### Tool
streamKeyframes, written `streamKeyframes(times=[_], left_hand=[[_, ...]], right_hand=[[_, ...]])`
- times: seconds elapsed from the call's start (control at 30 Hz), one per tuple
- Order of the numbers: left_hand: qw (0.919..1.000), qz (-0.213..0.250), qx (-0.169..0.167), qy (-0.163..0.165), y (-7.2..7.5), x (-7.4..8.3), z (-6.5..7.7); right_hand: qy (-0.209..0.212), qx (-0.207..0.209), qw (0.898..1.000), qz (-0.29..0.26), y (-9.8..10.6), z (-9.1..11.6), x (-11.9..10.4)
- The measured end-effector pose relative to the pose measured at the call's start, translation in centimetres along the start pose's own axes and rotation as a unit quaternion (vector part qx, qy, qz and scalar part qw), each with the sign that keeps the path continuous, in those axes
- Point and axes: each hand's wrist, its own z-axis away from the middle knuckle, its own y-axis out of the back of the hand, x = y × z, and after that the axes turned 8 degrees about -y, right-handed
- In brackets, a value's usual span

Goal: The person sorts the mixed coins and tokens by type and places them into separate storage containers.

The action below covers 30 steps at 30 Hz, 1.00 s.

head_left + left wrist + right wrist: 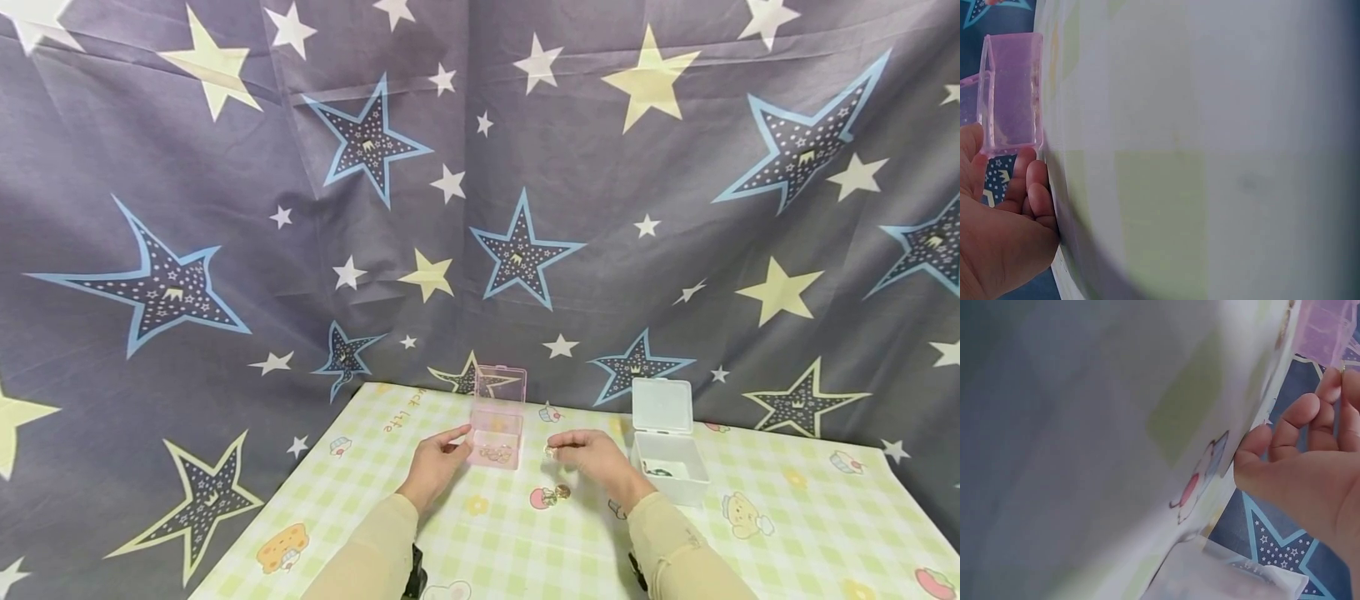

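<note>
My left hand (435, 465) holds the left side of an open pink see-through plastic box (497, 423), thumb and fingers at its edge. Small gold-coloured pieces (495, 453) lie inside that box, its lid standing up behind. To the right of it, my right hand (596, 460) pinches a small shiny gold-coloured trinket (551, 452) between thumb and fingertips, above the table; its exact kind I cannot tell. Below this hand, a few small shiny trinkets (562, 492) lie on the cloth. In the left wrist view the pink box (1015, 94) sits right at the fingertips.
An open white plastic box (671, 467) with its lid raised stands just right of my right hand, a dark green piece (660, 472) inside. A green-checked tablecloth (787, 533) with printed cartoons covers the table. A grey star-patterned curtain (465, 167) hangs behind.
</note>
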Motion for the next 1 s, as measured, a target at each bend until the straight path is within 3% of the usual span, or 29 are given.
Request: streamKeyframes(times=[0.3,0.53,1.0], left_hand=[[1.0000,0.003,0.001,0.002,0.0,0.2,0.2],[1.0000,0.001,-0.004,0.006,-0.1,0.2,0.2],[1.0000,-0.002,-0.001,0.005,0.0,0.6,0.4]], right_hand=[[0.011,0.009,0.999,-0.041,-0.5,-0.4,-0.8],[0.026,-0.007,0.997,-0.074,-1.2,-0.6,-1.9],[0.039,-0.003,0.996,-0.076,-4.1,-1.7,-2.7]])
